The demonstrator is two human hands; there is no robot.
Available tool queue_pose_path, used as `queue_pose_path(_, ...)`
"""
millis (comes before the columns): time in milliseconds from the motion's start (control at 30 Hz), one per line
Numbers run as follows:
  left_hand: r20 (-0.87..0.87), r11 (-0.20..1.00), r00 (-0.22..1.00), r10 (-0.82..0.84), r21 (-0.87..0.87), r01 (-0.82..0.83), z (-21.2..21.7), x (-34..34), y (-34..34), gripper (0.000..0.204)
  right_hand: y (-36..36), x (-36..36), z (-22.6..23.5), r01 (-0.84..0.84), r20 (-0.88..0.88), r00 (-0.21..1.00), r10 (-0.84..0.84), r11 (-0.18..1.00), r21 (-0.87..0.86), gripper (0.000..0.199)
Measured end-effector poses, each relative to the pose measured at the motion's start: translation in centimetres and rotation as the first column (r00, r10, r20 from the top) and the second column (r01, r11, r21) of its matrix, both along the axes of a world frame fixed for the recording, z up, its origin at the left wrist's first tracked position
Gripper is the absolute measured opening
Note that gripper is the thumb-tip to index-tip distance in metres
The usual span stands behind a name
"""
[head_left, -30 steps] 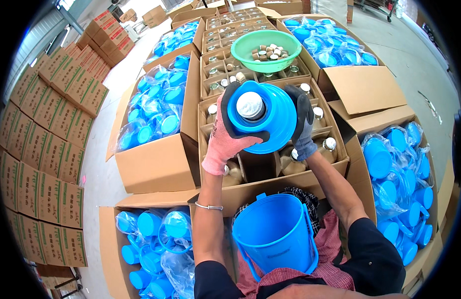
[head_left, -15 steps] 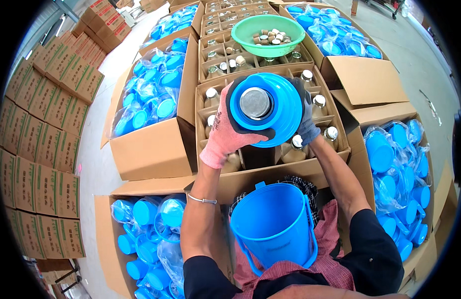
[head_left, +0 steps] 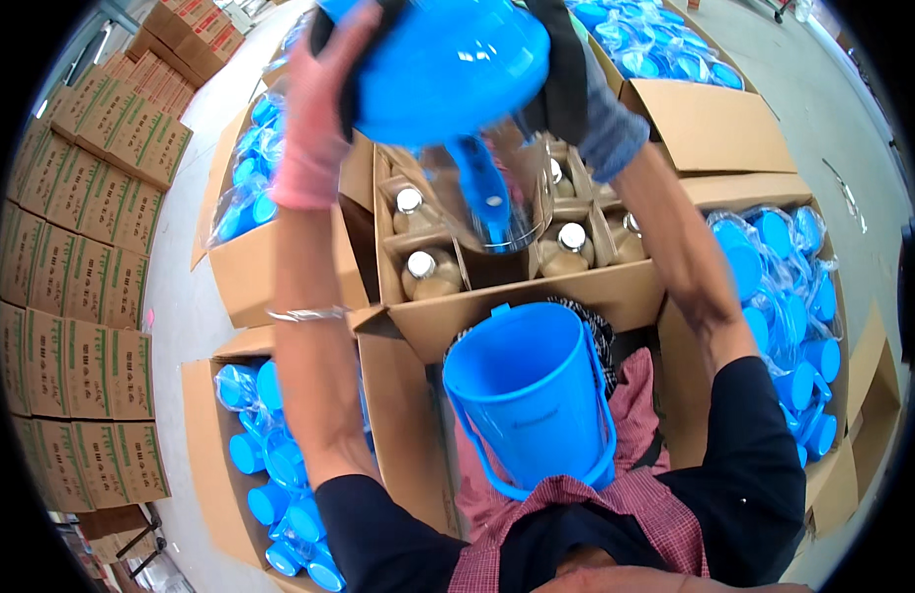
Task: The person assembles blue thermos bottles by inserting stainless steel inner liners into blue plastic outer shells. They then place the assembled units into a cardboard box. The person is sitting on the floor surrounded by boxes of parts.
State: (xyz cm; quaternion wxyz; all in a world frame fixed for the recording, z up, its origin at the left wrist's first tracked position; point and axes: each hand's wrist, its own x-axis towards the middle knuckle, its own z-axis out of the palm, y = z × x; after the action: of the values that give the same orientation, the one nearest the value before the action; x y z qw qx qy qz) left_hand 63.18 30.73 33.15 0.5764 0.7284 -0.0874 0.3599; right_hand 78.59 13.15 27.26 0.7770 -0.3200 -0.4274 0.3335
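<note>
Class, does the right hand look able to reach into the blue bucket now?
Probably not: the right hand appears to hold the flared blue piece, though the blue bucket stands open below.

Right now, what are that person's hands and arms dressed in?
The left hand has a pink glove with black on its palm side; the right hand has a blue-grey and black glove. A silvery bangle circles the left arm. Both forearms are bare below short, dark sleeves.

Bright | left hand [head_left: 322, 114] blurred | blue plastic [head_left: 446, 74] glare-flecked | edges bowed, black
</note>
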Motion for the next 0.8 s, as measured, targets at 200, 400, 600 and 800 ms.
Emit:
queue_pose_path(200, -0.166, 0.885, 0.913, -0.373, -0.360, 0.296, 4.2, -0.9, -4.8, 0.044, -0.8, -3.8, 4.4, -0.206, -0.165, 0.964, 0.208, 0.978, 0.031, 0.051)
queue_pose_path(400, -0.257, 0.866, 0.931, -0.259, -0.490, 0.105, -0.2, -3.1, -0.8, 0.052, -2.1, -7.9, 3.5, -0.346, -0.450, 0.850, 0.273, 0.934, -0.088, 0.034)
queue_pose_path(600, -0.313, 0.772, 0.907, -0.282, -0.635, 0.021, -5.8, -4.3, -6.1, 0.064, -5.7, -7.2, -3.3, -0.222, -0.325, 0.941, 0.092, 0.894, -0.390, 0.047)
queue_pose_path(800, -0.340, 0.557, 0.837, -0.429, -0.829, -0.051, -12.9, -7.3, -8.6, 0.060, -11.3, -11.6, -5.3, -0.288, -0.320, 0.939, 0.126, 0.797, -0.531, 0.060)
